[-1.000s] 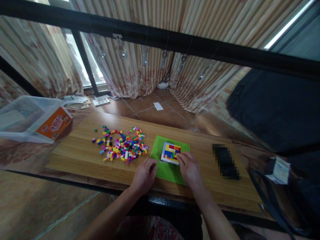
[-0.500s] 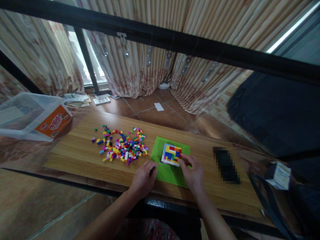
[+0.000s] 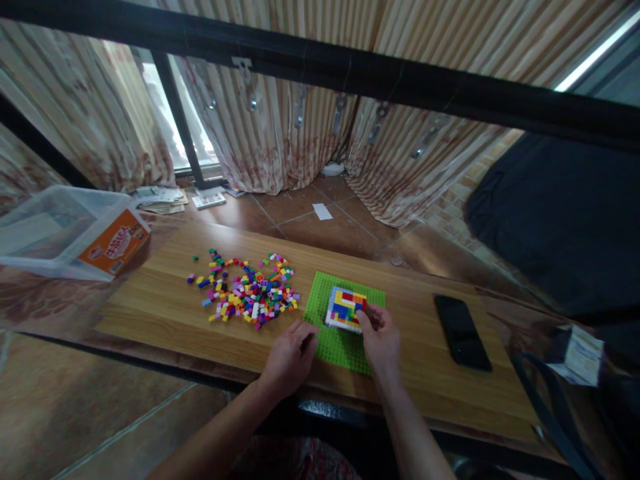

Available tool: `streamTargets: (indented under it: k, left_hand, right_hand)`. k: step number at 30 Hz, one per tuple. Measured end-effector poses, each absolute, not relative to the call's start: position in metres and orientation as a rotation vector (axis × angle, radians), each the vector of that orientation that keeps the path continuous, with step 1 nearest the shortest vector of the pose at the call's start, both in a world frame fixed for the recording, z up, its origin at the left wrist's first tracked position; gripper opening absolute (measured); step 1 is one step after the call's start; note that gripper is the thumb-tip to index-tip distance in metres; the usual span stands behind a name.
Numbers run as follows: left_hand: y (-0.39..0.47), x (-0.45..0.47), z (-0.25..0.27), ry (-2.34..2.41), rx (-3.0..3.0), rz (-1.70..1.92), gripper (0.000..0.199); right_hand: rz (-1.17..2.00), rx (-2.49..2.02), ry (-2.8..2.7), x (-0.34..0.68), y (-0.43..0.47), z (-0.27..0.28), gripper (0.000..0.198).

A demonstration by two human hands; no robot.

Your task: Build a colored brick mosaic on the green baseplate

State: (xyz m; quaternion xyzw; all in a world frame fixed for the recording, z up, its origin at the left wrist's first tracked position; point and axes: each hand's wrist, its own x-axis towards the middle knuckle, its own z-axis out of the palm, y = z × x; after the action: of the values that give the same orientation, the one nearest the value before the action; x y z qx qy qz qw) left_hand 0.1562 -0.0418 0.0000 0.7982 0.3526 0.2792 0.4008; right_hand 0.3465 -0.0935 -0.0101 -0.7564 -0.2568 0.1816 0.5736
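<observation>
A green studded baseplate [image 3: 345, 357] lies on the wooden table. On it sits a low, square toy brick build [image 3: 345, 310], with a white lower edge and a top of red, yellow, blue, orange and green bricks. My right hand [image 3: 383, 340] is closed at the build's right side, thumb over its top edge and fingers behind; any loose brick between them is hidden. My left hand [image 3: 290, 357] rests at the plate's left front edge with its fingers curled inward, and what lies inside them cannot be seen. Loose toy bricks [image 3: 255, 297] are spread to the left.
A black phone [image 3: 463, 332] lies on the table's right part. Past the left end stands a clear plastic box [image 3: 55, 260] with an orange label [image 3: 115, 243]. A dark metal bar [image 3: 320, 63] crosses the view above the table [image 3: 165, 310]. Curtains [image 3: 280, 147] hang behind.
My right thumb has shifted onto the top right edge of the brick build. My left hand keeps its place by the baseplate. The whole view has shifted slightly.
</observation>
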Motion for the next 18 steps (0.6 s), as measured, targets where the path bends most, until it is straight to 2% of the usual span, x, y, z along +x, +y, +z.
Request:
streamTargets:
  k: [4,9,18]
  left_hand:
    - [-0.041,0.156,0.002,0.905,2.025,0.705,0.012]
    - [-0.040,0.155,0.002,0.906,2.067,0.728,0.013]
    - [-0.037,0.154,0.000,0.884,2.103,0.822,0.013]
  right_hand:
    - [0.392,-1.819,-0.628,0.347,-0.093,-0.012,0.044]
    - [0.500,-1.773,-0.598,0.352,-0.087,-0.012,0.042]
    - [0.600,-1.428,-0.331,0.356,-0.104,-0.014,0.048]
